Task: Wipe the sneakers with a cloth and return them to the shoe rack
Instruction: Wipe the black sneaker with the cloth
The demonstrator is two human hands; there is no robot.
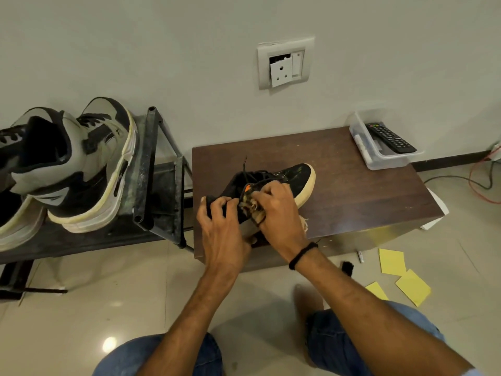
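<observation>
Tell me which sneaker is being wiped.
The black sneaker with the cream sole, on the brown table: the left hand grips it, the right hand holds a cloth against it. The grey-and-black sneakers sit on the shoe rack.

We are logging: tabletop (366, 191), matt wood grain; shoe rack (150, 169), scuffed dull metal; sneaker (295, 175), cloth upper, rubbery sole; floor (108, 308), glossy tile.

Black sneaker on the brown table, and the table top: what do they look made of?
Black low sneaker: apparently matte fabric or suede upper, smeared toe, cream rubbery-looking sole. Dark brown table: likely wood-grain laminate, fine streaks, low sheen.
</observation>
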